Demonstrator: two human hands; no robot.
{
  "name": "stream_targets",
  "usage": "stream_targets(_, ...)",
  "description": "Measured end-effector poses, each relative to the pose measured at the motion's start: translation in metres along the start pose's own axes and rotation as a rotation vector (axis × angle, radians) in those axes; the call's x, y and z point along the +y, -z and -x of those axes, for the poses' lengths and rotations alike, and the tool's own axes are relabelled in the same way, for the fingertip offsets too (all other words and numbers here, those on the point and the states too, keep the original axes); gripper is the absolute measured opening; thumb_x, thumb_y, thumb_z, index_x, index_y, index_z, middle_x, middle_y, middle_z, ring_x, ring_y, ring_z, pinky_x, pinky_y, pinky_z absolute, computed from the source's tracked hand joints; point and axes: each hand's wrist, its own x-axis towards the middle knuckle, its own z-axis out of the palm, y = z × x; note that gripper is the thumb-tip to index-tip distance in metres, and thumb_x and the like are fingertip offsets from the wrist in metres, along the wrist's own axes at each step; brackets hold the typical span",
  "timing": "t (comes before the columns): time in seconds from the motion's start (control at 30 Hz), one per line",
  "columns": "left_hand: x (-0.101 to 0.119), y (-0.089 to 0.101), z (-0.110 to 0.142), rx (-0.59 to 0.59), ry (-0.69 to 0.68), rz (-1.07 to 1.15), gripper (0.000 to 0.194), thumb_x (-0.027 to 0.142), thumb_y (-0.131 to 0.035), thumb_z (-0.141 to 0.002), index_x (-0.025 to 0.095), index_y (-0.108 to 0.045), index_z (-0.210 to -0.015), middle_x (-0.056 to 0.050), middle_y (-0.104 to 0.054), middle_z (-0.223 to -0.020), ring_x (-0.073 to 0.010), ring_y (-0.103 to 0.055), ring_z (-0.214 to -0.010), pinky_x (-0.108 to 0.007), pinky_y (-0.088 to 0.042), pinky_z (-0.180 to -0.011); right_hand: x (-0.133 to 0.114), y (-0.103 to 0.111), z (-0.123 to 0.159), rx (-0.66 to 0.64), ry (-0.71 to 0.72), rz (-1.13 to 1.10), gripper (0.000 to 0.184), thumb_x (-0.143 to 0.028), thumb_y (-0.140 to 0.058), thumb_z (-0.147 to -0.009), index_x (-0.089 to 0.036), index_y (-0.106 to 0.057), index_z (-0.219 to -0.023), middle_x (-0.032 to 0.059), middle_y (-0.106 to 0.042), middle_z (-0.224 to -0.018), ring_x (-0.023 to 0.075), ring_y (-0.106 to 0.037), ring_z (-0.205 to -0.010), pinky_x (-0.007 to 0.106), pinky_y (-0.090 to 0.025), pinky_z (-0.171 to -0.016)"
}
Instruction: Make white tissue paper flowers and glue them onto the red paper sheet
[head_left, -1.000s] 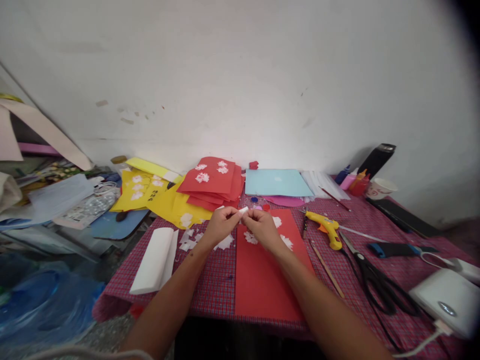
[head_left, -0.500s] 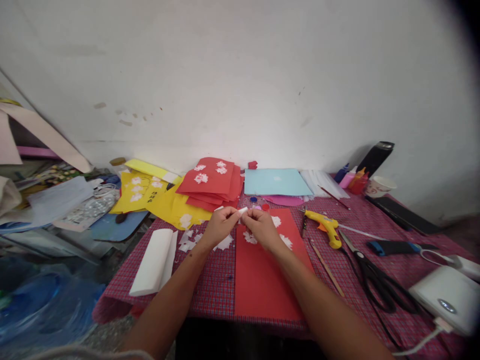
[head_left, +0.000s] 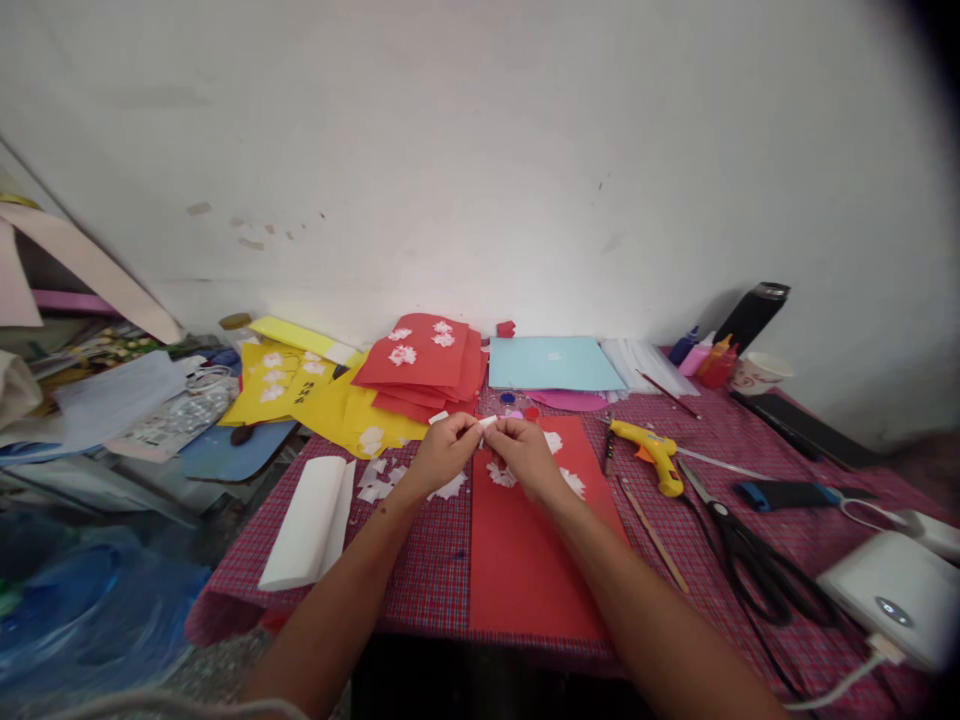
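Between my fingertips is a small piece of white paper (head_left: 488, 422), pinched from both sides. My left hand (head_left: 445, 448) is closed on its left part, and my right hand (head_left: 521, 452) grips it from the right; the fingers hide most of it. Below my right hand lies a red sheet (head_left: 536, 570) with white paper flowers (head_left: 573, 483) on its upper part. White paper scraps (head_left: 375, 487) are scattered left of my left hand. A folded stack of white paper (head_left: 304, 525) rests farther left on the checked tablecloth (head_left: 420, 590).
Red cards (head_left: 420, 365) with flowers are stacked behind my hands, beside yellow sheets (head_left: 349, 405). To the right lie a yellow glue gun (head_left: 651, 455), a wooden stick (head_left: 656, 540), black scissors (head_left: 750, 560) and a white device (head_left: 885, 600). A light blue sheet (head_left: 555, 365) lies by the wall.
The view shifts very slightly. Both hands stay together on the white paper piece, with only tiny finger movement.
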Motion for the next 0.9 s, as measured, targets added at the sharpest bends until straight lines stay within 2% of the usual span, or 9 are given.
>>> stream_targets(0.27,0.0025,0.0003,0.0012,0.019,0.012,0.016,0.025,0.034,-0.048,-0.089,0.018,-0.053,-0.071,0.003,-0.049,-0.066,-0.0118,-0.043,-0.064,-0.023,-0.033,-0.059,-0.0056,0.001,0.0032,-0.018,-0.05,-0.133,0.023,-0.033,-0.064,-0.075,-0.018,-0.056,-0.06,-0.0048,-0.049,-0.047,0.009,-0.042,-0.041,0.021,-0.031,-0.04)
stream_targets(0.57,0.0036,0.0005,0.002,0.043,0.035,0.058,0.025,0.036,-0.051,-0.087,0.017,-0.06,-0.074,0.003,-0.055,-0.067,-0.0119,-0.047,-0.063,-0.023,-0.036,-0.06,-0.0063,0.0012,0.0019,-0.013,-0.099,-0.142,0.022,-0.036,-0.064,-0.074,-0.018,-0.058,-0.063,-0.0039,-0.052,-0.049,0.0086,-0.044,-0.04,0.02,-0.031,-0.039)
stream_targets(0.73,0.001,-0.0001,0.0007,0.086,0.101,0.131,0.025,0.037,-0.054,-0.085,0.016,-0.062,-0.073,0.001,-0.061,-0.069,-0.0126,-0.053,-0.065,-0.023,-0.04,-0.062,-0.0077,0.0013,0.001,0.042,-0.091,-0.192,0.021,-0.033,-0.064,-0.073,-0.018,-0.054,-0.062,-0.0029,-0.055,-0.05,0.0085,-0.044,-0.039,0.02,-0.029,-0.037)
stream_targets(0.9,-0.0031,-0.0023,-0.0001,0.111,0.175,0.256,0.025,0.038,-0.058,-0.083,0.016,-0.063,-0.074,0.0,-0.064,-0.067,-0.0123,-0.055,-0.062,-0.023,-0.042,-0.06,-0.0074,0.0008,0.0002,0.075,-0.103,-0.176,0.016,-0.031,-0.064,-0.072,-0.019,-0.055,-0.066,-0.005,-0.052,-0.047,0.0093,-0.043,-0.039,0.021,-0.031,-0.04)
